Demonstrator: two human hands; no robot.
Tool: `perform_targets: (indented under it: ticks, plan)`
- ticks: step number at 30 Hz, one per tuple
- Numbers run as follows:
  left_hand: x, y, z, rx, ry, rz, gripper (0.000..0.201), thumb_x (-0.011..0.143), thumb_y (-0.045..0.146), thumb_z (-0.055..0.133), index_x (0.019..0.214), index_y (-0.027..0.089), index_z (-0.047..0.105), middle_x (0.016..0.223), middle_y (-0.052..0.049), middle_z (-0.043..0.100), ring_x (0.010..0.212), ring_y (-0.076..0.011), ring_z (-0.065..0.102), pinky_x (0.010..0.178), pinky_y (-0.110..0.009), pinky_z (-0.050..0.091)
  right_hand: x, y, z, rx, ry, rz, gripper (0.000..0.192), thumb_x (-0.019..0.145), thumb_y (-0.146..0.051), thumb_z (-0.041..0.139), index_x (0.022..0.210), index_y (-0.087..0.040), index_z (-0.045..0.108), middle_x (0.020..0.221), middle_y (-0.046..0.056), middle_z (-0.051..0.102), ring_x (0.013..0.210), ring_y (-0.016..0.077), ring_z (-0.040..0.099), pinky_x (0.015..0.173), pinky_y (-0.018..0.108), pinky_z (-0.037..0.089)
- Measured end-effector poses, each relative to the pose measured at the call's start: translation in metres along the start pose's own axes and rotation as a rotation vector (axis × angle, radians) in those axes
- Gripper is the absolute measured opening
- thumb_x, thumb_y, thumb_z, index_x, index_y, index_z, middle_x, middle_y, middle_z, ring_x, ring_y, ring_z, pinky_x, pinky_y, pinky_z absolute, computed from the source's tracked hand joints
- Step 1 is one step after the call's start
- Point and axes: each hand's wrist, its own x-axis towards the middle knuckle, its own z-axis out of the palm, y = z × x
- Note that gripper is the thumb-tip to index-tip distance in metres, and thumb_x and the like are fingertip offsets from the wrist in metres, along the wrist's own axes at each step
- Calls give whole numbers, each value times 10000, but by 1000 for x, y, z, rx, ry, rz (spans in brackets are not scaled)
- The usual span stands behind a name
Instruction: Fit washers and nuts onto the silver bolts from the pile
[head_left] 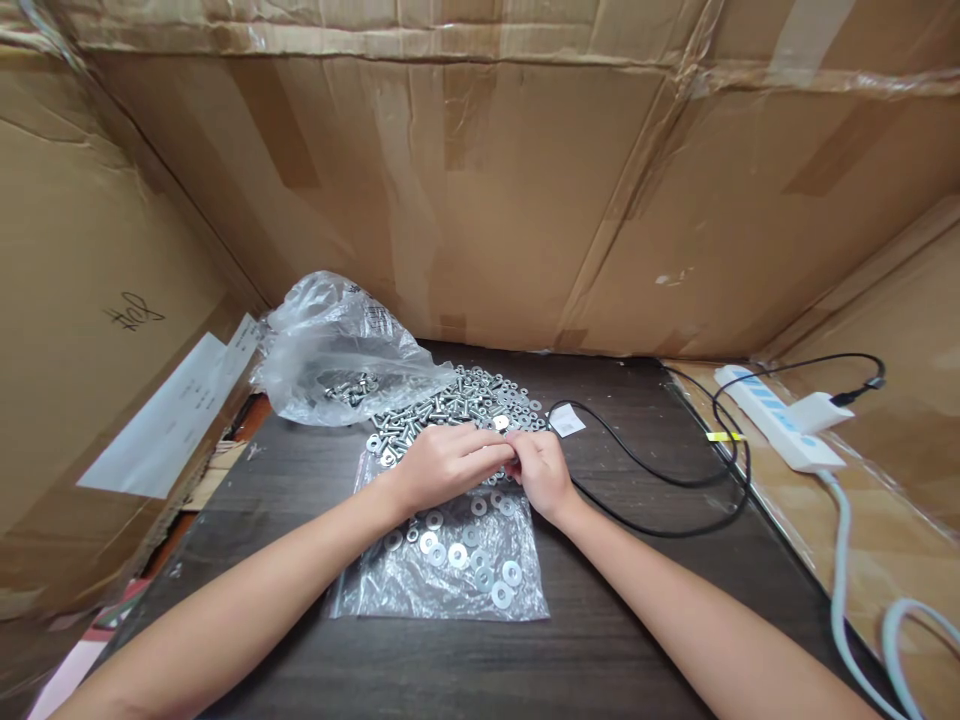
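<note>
My left hand [454, 464] and my right hand [541, 470] meet fingertip to fingertip over a heap of hardware. The fingers of both are closed in a pinch; whatever sits between them is hidden. Just behind the hands lies the pile of silver bolts [431, 410], with flat washers [517, 400] mixed in on its right side. Under and in front of the hands a clear plastic bag [442, 605] lies flat, with several larger washers [458, 555] spread over it. A crumpled clear bag [322, 340] holding some bolts stands at the back left, its mouth towards the pile.
Cardboard walls [480, 200] enclose the dark tabletop [630, 600]. A black cable [645, 480] loops across the right side to a white power strip [776, 420]. A small white paper [566, 420] lies right of the pile, and a larger sheet [169, 415] hangs at left.
</note>
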Motion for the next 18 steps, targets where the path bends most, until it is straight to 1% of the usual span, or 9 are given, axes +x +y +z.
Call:
perform_targets:
  ticks: [1,3,6,8,11,14,16,18]
  plan:
    - [-1,0,2,2,12,0,135,968,195,546,1030,194,666,982,-22,749,737,-137,683,609,-242,519,0,0,0,-1,-2,-2,450,893,-341,452,466,-197,453,434,-19,426,425,119,407,454,262,313]
    - [-3,1,7,-31,49,-36,128,964,188,552,1028,188,664,978,-26,746,775,-141,693,638,-241,541,0,-3,0,3,2,5,456,890,-351,451,461,-199,452,421,-20,419,419,121,410,452,264,316]
    - [-5,2,15,-125,105,-129,142,962,169,541,1037,178,661,981,-49,736,878,-150,701,730,-251,569,-1,-10,-1,8,4,-2,470,915,-401,417,495,-195,468,446,-12,441,445,129,430,470,272,327]
    - [-6,2,17,-216,114,-215,144,958,172,544,1046,170,658,973,-60,725,887,-152,692,738,-258,572,-1,-14,-2,4,-9,-41,457,926,-410,389,534,-192,476,489,-7,459,482,132,436,499,278,331]
    - [-6,0,17,-380,132,-371,133,942,207,576,1033,163,663,950,-64,710,830,-141,668,658,-237,557,0,-17,-2,-3,-47,-90,380,920,-368,374,605,-190,488,549,-9,458,540,138,434,539,283,333]
    - [-4,0,16,-481,172,-506,128,913,232,609,992,168,686,913,-58,705,746,-126,636,557,-201,510,0,-17,-2,-53,-67,-113,272,888,-322,413,659,-194,485,592,-15,444,586,146,436,570,286,334]
    - [-1,2,15,-558,193,-621,127,883,248,636,963,171,698,891,-50,698,684,-114,618,518,-190,490,1,-17,-2,-125,-44,-151,230,870,-301,445,664,-201,463,612,-16,435,608,151,435,586,289,331]
    - [2,5,13,-713,189,-772,157,860,291,660,952,168,692,830,-32,680,579,-94,587,471,-188,476,2,-17,-2,-177,-10,-199,184,872,-283,452,712,-200,482,662,-5,470,642,160,456,607,294,342]
